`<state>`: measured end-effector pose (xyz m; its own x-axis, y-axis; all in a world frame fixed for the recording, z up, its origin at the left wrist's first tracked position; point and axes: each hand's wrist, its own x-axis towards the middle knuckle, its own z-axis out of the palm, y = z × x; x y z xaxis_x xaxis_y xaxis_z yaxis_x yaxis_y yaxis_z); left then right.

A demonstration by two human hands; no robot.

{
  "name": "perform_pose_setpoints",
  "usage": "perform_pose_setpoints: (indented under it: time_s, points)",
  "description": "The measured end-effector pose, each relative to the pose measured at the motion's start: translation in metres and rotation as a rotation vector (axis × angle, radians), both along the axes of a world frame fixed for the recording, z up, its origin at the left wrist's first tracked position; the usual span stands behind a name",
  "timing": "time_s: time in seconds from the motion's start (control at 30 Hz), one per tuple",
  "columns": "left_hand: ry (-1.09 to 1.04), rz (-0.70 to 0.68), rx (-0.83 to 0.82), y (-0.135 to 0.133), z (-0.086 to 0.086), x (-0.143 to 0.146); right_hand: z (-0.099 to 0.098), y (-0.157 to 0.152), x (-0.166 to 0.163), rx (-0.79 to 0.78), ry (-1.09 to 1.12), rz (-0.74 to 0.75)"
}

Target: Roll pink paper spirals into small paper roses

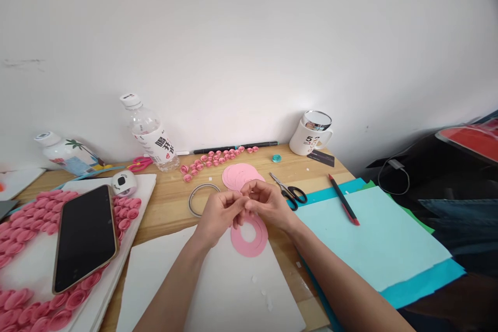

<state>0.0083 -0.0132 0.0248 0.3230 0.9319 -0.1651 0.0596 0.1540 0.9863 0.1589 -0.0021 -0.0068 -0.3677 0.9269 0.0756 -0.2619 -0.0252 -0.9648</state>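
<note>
Meeting over the far edge of the white sheet (225, 295), the left hand (222, 212) and right hand (270, 206) pinch a pink paper ring (251, 250) between thumbs and fingertips, its loop just below them. Being thin, it should prove light, limp and easily creased, best held by its edge; the fingers hide the pinched part.

- The left hand (221, 212) and right hand (270, 205) overlap at the fingertips, so what they pinch is hidden.
- They cover the top of the pink paper ring (252, 250).
- A phone (85, 238) hides some paper roses (75, 298); the left edge cuts off others.
- The white sheet (218, 290) runs past the bottom.
- A red object (472, 140), right, is blurred and cropped.
</note>
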Motion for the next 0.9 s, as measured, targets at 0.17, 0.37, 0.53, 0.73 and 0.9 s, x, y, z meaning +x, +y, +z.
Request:
perform_pose_setpoints:
  time_s: [0.17, 0.37, 0.53, 0.73, 0.9]
  points:
    - [0.032, 0.102, 0.071, 0.0026, -0.0032, -0.0023, 0.0025, 0.0011, -0.0017, 0.097, -0.019, -0.071]
    - [-0.011, 0.058, 0.059, 0.0030, -0.0025, -0.0039, 0.0016, -0.0024, -0.0044, 0.337, -0.189, -0.366]
    - [-0.030, 0.037, 0.042, 0.0018, 0.0015, -0.0001, 0.0009, -0.0042, -0.0043, 0.516, -0.340, -0.503]
    - [0.173, 0.118, 0.230, 0.0016, 0.0006, 0.0030, 0.0019, -0.0006, -0.0042, 0.272, -0.120, -0.479]
    - [0.241, 0.157, 0.281, 0.0019, -0.0039, 0.0036, 0.0023, 0.0031, 0.0006, 0.011, -0.039, -0.383]
